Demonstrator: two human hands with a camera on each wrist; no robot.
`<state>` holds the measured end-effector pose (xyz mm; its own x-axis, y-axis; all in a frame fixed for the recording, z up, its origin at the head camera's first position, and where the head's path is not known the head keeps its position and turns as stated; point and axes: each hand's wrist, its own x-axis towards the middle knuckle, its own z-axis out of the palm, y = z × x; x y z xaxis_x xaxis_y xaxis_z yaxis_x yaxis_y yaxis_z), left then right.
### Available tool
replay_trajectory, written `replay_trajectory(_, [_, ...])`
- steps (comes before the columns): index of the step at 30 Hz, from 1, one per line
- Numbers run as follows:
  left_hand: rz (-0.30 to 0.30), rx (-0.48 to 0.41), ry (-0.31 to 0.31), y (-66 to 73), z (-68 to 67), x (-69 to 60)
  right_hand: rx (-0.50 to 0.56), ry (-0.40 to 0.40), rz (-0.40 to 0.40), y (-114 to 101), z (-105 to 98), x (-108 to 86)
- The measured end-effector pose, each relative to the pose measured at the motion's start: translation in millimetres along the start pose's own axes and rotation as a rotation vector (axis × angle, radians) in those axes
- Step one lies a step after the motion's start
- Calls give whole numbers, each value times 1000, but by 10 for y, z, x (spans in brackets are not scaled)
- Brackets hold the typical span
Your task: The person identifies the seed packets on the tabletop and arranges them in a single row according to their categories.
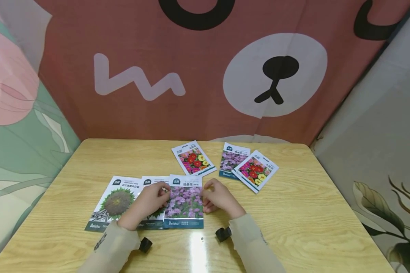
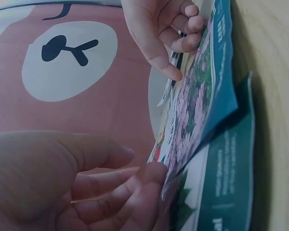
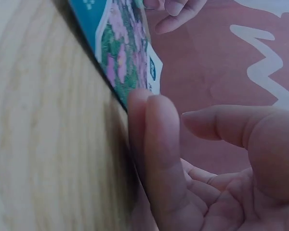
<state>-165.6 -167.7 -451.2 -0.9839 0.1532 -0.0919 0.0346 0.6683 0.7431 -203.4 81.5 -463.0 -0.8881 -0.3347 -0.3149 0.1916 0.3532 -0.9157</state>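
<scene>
Purple-flower packet [image 1: 184,203], between left hand [image 1: 149,201] and right hand [image 1: 220,197], overlapping another packet [image 1: 153,224]

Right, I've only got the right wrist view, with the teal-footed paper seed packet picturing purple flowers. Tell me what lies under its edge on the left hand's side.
Observer: The head view shows a white paper packet with a dark green foot and spiky green leaves, partly covered by the purple-flowered packet.

Operator: Give me the outermost packet on that side.

Observer: A white paper packet picturing a round brown sunflower head.

Operator: Now report the back right of the pale wood-grained table.

Observer: There, a white paper packet picturing red, yellow and pink flowers overlaps a second purple-flowered packet.
</scene>
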Motion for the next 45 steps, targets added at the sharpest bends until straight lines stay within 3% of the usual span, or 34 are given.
replay_trajectory(8, [74,-17,30,114,27,18,-21,14,-32,-38,-89,-1])
replay_trajectory(13, [89,-4,38,289,87,67,-42,138,-98,-45,-206,-5])
replay_trajectory(17, [142,-18,44,462,144,115,-40,217,-151,-48,-367,-5])
replay_trajectory(25, [221,-165,59,707,344,286,18,236,-144,-102,-791,56])
replay_trajectory(27, [204,-236,36,723,399,355,-21,267,-150,-118,-877,77])
replay_trajectory(32, [58,-481,-50,747,489,469,-153,346,-179,-143,-1079,151])
replay_trajectory(35, [-1,-575,-77,776,549,520,-194,361,-161,-137,-1243,233])
replay_trajectory(39, [-34,-677,-86,831,675,593,-247,383,-128,-90,-1469,349])
replay_trajectory(45, [-118,-918,-50,906,880,656,-509,420,-198,22,-1633,518])
